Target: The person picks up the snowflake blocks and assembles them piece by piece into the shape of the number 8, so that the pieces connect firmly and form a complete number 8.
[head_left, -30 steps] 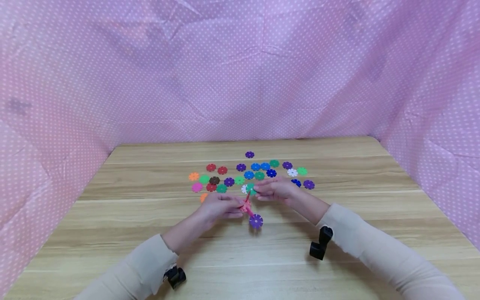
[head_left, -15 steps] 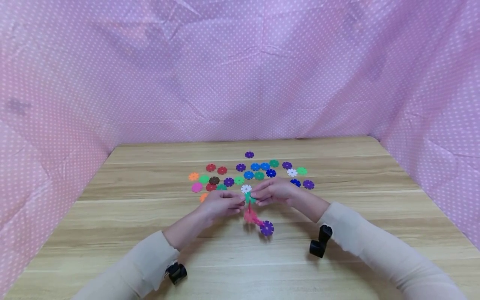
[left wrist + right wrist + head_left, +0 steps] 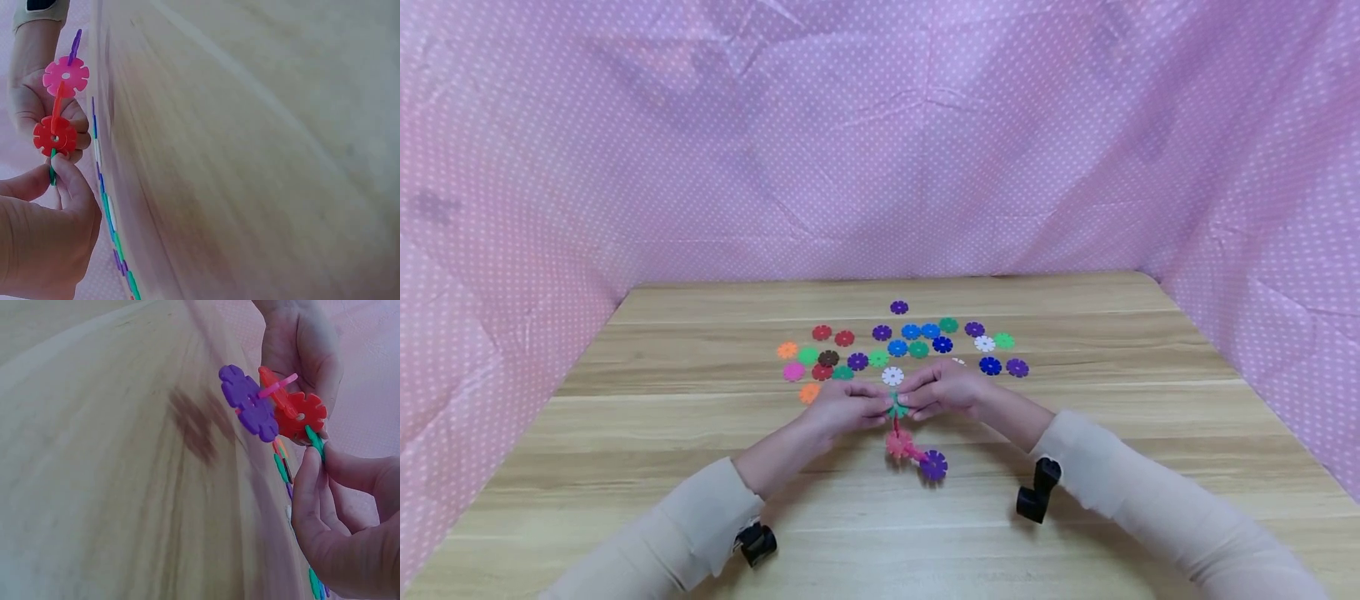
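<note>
Between the fingertips of both hands, over the middle of the table, is a green notched plastic disc (image 3: 897,409). My left hand (image 3: 848,408) pinches it from the left, and my right hand (image 3: 946,389) pinches it from the right. Linked discs extend from it toward me: red discs (image 3: 44,135), a pink disc (image 3: 52,80) and, at the end, a purple disc (image 3: 933,466). In the right wrist view the green disc (image 3: 314,441) appears edge-on, slotted against a red disc (image 3: 312,407). Fingers cover part of the green disc.
Loose discs of several colours lie flat beyond the hands, among them a white disc (image 3: 892,376), an orange disc (image 3: 809,393) and a dark blue disc (image 3: 990,366). The wooden table (image 3: 880,533) is bounded by a pink dotted cloth (image 3: 880,167).
My left hand has shifted from the red-pink part of the chain to the green disc. My right hand has brought the green disc closer to me, and the chain's purple end has swung nearer and right.
</note>
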A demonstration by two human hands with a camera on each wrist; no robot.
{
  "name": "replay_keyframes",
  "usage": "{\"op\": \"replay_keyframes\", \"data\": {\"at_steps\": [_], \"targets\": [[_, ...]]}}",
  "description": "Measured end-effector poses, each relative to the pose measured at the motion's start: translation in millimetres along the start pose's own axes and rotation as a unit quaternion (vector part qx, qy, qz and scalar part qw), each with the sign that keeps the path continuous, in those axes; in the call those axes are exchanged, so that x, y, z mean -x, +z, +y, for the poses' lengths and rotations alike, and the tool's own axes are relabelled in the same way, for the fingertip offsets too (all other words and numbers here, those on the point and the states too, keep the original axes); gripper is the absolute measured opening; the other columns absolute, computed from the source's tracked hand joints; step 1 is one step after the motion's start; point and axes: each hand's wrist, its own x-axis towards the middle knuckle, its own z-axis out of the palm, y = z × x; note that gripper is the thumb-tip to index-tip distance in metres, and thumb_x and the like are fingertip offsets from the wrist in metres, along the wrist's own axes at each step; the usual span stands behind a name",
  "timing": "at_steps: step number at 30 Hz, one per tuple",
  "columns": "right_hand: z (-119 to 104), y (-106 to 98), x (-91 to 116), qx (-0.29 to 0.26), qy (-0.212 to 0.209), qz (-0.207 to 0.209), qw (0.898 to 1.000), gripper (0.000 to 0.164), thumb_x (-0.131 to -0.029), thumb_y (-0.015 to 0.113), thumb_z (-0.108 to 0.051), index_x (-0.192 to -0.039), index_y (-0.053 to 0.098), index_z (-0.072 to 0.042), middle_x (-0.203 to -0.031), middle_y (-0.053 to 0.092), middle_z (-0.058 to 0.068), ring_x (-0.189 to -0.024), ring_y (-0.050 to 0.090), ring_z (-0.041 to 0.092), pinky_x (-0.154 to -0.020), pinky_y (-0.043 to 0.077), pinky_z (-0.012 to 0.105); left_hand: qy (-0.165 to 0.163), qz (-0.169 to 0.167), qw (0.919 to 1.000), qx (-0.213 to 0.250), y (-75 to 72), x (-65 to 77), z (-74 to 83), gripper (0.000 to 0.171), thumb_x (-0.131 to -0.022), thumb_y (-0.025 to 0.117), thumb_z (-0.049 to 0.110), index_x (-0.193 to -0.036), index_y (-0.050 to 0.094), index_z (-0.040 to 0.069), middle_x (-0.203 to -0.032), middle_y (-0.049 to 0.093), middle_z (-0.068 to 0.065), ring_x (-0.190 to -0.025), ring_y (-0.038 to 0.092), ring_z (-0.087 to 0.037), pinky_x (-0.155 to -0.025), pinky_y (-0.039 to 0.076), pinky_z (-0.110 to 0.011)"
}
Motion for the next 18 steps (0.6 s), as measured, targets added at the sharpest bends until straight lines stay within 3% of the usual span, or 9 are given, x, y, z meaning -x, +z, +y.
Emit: {"op": "replay_keyframes", "data": {"at_steps": [9, 14, 16, 18], "targets": [[7, 0, 3, 0.006, -0.008, -0.001, 1.000, 0.032, -0.087, 0.067, -0.004, -0.117, 0.063, 0.006, -0.084, 0.075, 0.000, -0.072, 0.070, 0.010, -0.077, 0.061, 0.028, -0.002, -0.009, 0.9998, -0.018, -0.4, -1.0, -3.2, 0.019, -0.086, 0.069, 0.005, -0.104, 0.070, 0.001, -0.101, 0.073, -0.012, -0.079, 0.070, -0.011, -0.080, 0.060, -0.026], [4, -17, 7, 0.056, -0.019, 0.054, 0.997, 0.036, -0.087, 0.067, -0.007, -0.120, 0.061, 0.007, -0.096, 0.075, 0.011, -0.079, 0.071, 0.014, -0.081, 0.060, 0.033, -0.004, -0.004, 0.9999, -0.013, -1.6, -0.4, -1.4, 0.020, -0.086, 0.068, 0.005, -0.106, 0.069, 0.001, -0.103, 0.072, -0.013, -0.079, 0.070, -0.010, -0.081, 0.060, -0.026], [1, -27, 10, 0.125, -0.038, 0.094, 0.987, 0.035, -0.087, 0.069, -0.011, -0.118, 0.063, 0.004, -0.101, 0.073, 0.014, -0.081, 0.070, 0.014, -0.081, 0.060, 0.031, -0.003, -0.001, 1.0000, -0.009, -2.7, -0.5, -0.5, 0.021, -0.086, 0.069, 0.004, -0.107, 0.068, 0.001, -0.104, 0.072, -0.013, -0.079, 0.069, -0.010, -0.081, 0.060, -0.027], [0, -39, 12, 0.212, -0.067, 0.135, 0.966, 0.032, -0.086, 0.070, -0.012, -0.114, 0.065, 0.003, -0.103, 0.073, 0.017, -0.083, 0.069, 0.015, -0.079, 0.059, 0.029, -0.002, 0.001, 1.0000, -0.003, -4.3, -1.0, -0.3, 0.022, -0.086, 0.068, 0.003, -0.107, 0.068, 0.000, -0.105, 0.072, -0.014, -0.079, 0.069, -0.010, -0.082, 0.060, -0.027]]}}
